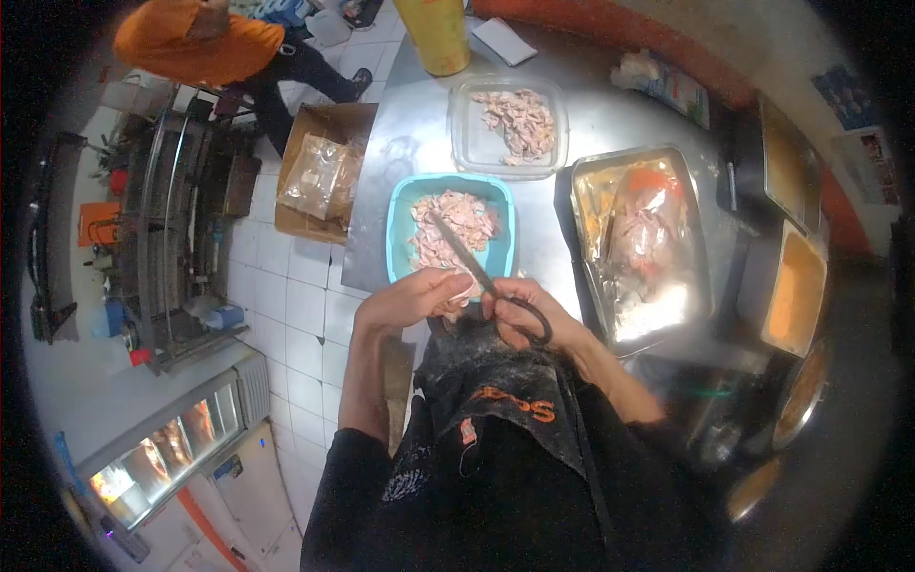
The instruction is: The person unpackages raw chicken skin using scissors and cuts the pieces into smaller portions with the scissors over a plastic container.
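Here, left hand (pixel 412 297) pinches meat (pixel 465 297), right hand (pixel 536 315) grips scissors (pixel 472 265); orange apron lettering (pixel 515 404) blurs.

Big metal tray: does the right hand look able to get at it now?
Probably yes: the tray lies to the right of the right hand with nothing visible between them, though the hand holds scissors it might have to put down first.

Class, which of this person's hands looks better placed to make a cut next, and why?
Probably the right hand: it grips the scissors, blades pointing over the turquoise tub, while the left hand is occupied holding a pale meat piece.
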`<state>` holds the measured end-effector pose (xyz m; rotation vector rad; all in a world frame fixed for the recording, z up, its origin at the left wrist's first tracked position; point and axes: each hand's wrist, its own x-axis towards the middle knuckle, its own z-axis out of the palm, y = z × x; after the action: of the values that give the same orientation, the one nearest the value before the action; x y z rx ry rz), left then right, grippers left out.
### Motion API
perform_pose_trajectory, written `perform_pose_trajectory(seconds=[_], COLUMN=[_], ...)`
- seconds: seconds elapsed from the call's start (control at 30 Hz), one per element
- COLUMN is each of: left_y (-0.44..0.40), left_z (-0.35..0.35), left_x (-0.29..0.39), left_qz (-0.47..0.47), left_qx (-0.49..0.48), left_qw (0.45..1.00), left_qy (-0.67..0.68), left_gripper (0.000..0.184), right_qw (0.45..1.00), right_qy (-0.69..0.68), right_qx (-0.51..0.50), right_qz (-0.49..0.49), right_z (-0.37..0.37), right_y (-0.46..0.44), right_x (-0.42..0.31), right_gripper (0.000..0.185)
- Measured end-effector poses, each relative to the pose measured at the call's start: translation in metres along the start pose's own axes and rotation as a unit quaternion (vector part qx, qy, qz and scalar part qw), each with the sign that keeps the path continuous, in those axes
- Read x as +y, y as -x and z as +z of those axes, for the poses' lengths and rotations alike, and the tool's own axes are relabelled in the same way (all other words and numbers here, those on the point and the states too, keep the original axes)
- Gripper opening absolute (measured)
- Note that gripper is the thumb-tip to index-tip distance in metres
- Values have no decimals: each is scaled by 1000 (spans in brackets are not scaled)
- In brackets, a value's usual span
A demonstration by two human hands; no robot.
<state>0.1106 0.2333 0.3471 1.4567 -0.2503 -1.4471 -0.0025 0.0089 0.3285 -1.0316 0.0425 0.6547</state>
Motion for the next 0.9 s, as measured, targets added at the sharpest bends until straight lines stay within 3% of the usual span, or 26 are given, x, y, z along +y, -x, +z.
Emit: perform_pose_trajectory(seconds=[0.1, 0.2, 0.3, 0.33, 0.5, 0.6, 0.7, 0.8, 0.9], left_y=[-5, -10, -35, -35, -34, -37, -39, -36, -37], left_z=[9, 12, -7, -9, -10, -16, -8, -6, 2], left_x=[-4, 3, -11, -12, 8, -2, 3, 9, 13], left_qz=[61, 117, 37, 25, 15, 137, 166, 97, 158], left_qx=[49, 187, 276, 283, 323, 320, 321, 322, 332], left_qw=[993, 963, 885, 884, 890, 927, 932, 941, 930], left_qy=[-91, -152, -372, -371, -322, -139, 2, 45, 22], left_gripper=[39, 40, 47, 49, 53, 47, 37, 30, 28], right_qw=[994, 990, 992, 993, 994, 993, 995, 998, 999], right_qy=[-57, -27, -20, -16, 28, 101, 92, 59, 36], right_qx=[32, 39, 63, 71, 88, 58, 15, 4, 7], right_qz=[-90, -132, -109, -97, -60, 23, 39, 38, 30], right_z=[-2, -17, -27, -31, -33, -35, -27, -16, -10], right_y=[5, 7, 16, 17, 30, 31, 24, 17, 13], right_x=[-9, -16, -14, -12, 2, 14, 25, 25, 21], right_gripper=[31, 36, 56, 64, 51, 42, 34, 34, 35])
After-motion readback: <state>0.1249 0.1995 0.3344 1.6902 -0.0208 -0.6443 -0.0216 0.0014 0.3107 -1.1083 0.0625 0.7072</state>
